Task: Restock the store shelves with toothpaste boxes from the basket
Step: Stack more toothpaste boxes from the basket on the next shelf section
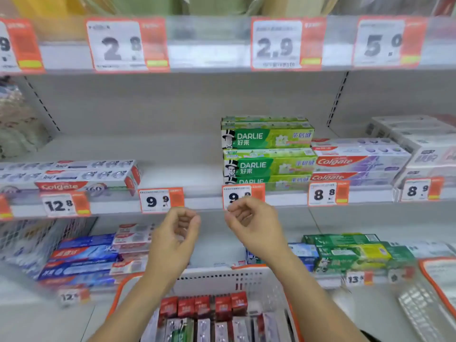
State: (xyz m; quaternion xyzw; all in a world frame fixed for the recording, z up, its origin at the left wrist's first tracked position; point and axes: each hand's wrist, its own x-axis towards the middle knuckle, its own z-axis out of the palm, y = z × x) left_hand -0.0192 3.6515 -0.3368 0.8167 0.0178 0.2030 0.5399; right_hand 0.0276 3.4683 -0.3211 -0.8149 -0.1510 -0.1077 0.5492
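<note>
1. Both hands are in the centre of the frame, in front of the middle shelf edge (202, 206), and neither holds a box. The left hand (176, 236) has its fingers loosely curled around nothing; the right hand (249, 224) is likewise half-curled, fingertips drawn toward the thumb, with nothing visible between them.

2. The toothpaste boxes (204, 317) to be shelved stand on end in the white basket (222, 277) with an orange rim, at the bottom centre of the frame. No box is out yet, so I judge the next step to be a reach down.

3. Risk: the boxes are packed tight in rows. Pulling 1 out at an angle could drag its neighbours up or tip them over inside the basket.

4. Risk: wrong slot. The bare stretch of the middle shelf lies at centre, behind the 9.9 price tag (161, 199), between the Colgate boxes (86, 178) at left and the green Darlie stack (267, 154) at right. The red-topped boxes may belong elsewhere; their print is too blurred to tell the brand.

5. Risk: the Darlie stack stands 3 or more high, just beside the gap. A box slid in carelessly could nudge it and topple the upper ones.

6. Risk: a forearm crossing the shelf edge could knock the price tags loose.
</note>
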